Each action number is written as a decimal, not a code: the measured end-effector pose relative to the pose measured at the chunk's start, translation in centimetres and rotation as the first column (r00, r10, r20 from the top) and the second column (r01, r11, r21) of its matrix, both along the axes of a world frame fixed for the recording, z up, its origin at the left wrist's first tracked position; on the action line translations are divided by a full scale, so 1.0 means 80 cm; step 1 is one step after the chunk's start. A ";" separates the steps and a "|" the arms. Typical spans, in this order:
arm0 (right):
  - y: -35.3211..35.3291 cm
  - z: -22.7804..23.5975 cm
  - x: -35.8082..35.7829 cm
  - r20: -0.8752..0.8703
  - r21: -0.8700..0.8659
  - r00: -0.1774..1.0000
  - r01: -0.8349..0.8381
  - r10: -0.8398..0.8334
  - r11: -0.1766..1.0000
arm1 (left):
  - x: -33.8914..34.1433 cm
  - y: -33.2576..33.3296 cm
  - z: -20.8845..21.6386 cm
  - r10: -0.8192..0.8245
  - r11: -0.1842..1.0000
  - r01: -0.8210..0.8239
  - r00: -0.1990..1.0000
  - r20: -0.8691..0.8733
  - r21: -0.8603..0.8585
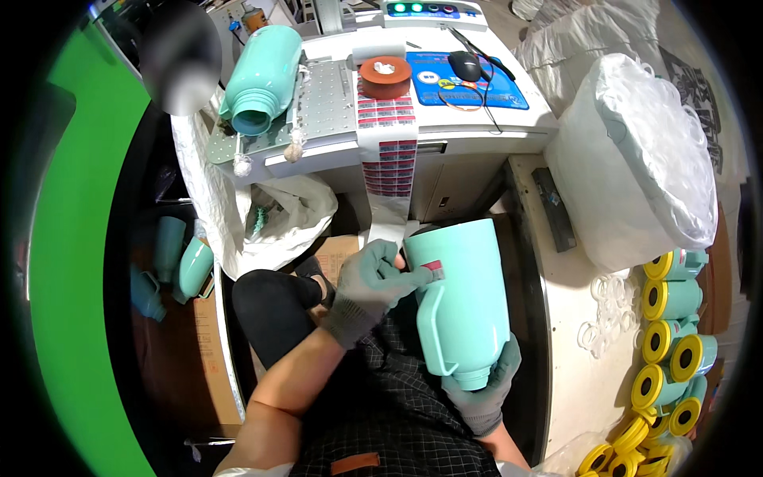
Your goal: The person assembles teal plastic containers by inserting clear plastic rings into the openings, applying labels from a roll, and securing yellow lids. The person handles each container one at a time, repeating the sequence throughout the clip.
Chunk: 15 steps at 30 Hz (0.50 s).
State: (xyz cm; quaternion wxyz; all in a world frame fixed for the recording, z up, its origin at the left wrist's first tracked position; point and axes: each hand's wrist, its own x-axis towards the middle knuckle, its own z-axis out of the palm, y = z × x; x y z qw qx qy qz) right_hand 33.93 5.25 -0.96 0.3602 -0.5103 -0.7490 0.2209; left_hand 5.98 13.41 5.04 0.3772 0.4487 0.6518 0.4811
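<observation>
I hold a mint-green plastic flask shell (465, 302) over my lap, its base end up and its threaded neck down. My right hand (486, 389), in a grey glove, cups the neck end from below. My left hand (372, 282), also gloved, presses a small red and white sticker (433, 270) onto the shell's side near its handle. A strip of the same stickers (388, 159) hangs from a brown roll (385, 76) on the workbench down toward the shell.
A second mint shell (261, 78) lies on the metal plate of the white workbench (477, 119). A mouse on a blue mat sits behind. Right: a large white bag (636, 159), loose white rings and several yellow-capped mint parts (668, 334). More mint shells (179, 262) lie at left.
</observation>
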 end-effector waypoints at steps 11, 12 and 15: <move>0.087 0.029 0.021 -0.656 -0.237 0.738 -0.002 -0.159 0.972 | -0.267 0.076 0.067 0.512 0.833 0.279 -0.062 -0.857 0.478; 0.103 0.046 0.004 -0.657 -0.202 0.745 -0.024 -0.117 0.979 | -0.309 0.095 0.058 0.493 0.844 0.322 -0.144 -0.858 0.430; 0.139 0.107 -0.058 -0.694 -0.124 0.718 -0.047 -0.053 0.991 | -0.353 0.097 0.062 0.408 0.877 0.339 -0.155 -0.900 0.339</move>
